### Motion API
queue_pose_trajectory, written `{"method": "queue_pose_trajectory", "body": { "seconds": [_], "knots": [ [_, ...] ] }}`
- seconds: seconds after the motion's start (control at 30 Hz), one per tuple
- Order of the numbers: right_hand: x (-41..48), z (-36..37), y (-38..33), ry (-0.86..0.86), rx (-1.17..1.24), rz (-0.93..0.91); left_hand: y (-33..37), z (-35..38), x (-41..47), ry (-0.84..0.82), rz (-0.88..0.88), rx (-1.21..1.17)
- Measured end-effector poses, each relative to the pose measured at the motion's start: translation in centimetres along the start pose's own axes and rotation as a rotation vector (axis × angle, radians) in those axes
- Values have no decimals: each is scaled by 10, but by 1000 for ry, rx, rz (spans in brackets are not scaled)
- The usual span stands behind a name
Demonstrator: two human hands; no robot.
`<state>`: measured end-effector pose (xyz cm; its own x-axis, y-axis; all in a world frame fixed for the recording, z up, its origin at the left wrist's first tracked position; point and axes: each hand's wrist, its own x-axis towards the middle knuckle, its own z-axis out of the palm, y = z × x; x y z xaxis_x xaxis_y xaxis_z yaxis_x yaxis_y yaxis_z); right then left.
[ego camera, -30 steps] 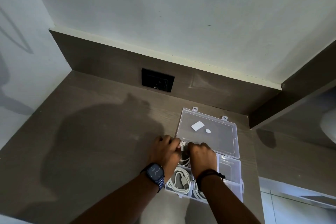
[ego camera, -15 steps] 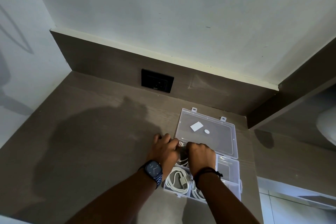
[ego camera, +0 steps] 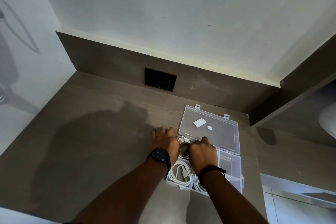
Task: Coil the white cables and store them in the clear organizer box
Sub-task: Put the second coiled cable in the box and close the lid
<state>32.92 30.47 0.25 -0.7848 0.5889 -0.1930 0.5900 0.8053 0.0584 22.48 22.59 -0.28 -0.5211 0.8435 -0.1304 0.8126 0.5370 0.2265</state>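
Observation:
The clear organizer box lies open on the brown desk, its lid folded back toward the wall. A coiled white cable sits in the near-left compartment, and a second coil shows beside it under my right wrist. My left hand and my right hand meet over the far-left compartment, both pressing a white cable down into it. Most of that cable is hidden by my fingers.
A black wall socket is set in the brown backsplash behind the box. The lid carries two small white stickers. The desk stretches to the left; a side panel bounds it on the right.
Both hands stay over the far-left compartment. The left hand's fingers have spread a little and the white cable end shows more between the hands.

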Motion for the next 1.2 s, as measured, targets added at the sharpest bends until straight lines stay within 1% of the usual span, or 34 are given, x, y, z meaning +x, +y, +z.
{"method": "queue_pose_trajectory", "body": {
  "seconds": [0.33,0.43,0.5,0.57,0.63,0.7,0.77,0.87,0.97,1.03,1.1,1.17,1.2],
  "knots": [
    [-6,0,-7,36,-97,-11,-5,-9,-1,-69,-11,50],
    [-7,1,-6,44,-79,-12,-7,-4,-5,-3,9,53],
    [-10,-2,-7,94,-77,-24,-9,0,-8,65,23,60],
    [-10,-1,-7,142,-58,-21,-11,2,-8,91,73,61],
    [-8,1,-9,197,2,-16,-12,2,-6,84,124,46],
    [-4,3,-7,235,64,-33,-13,0,-3,69,125,-5],
    [0,5,-2,280,208,-24,-15,-2,2,57,118,-87],
    [5,4,12,357,483,116,-18,-7,13,57,100,-260],
    [12,2,31,453,591,259,-19,-11,27,12,-12,-468],
    [16,3,44,446,630,348,-20,-13,35,-42,-31,-523],
    [17,5,56,431,654,416,-23,-13,40,-90,46,-489],
    [17,8,64,429,641,422,-24,-14,40,-96,194,-380],
    [17,10,66,420,617,410,-24,-16,39,-70,294,-309]
  ]
}}
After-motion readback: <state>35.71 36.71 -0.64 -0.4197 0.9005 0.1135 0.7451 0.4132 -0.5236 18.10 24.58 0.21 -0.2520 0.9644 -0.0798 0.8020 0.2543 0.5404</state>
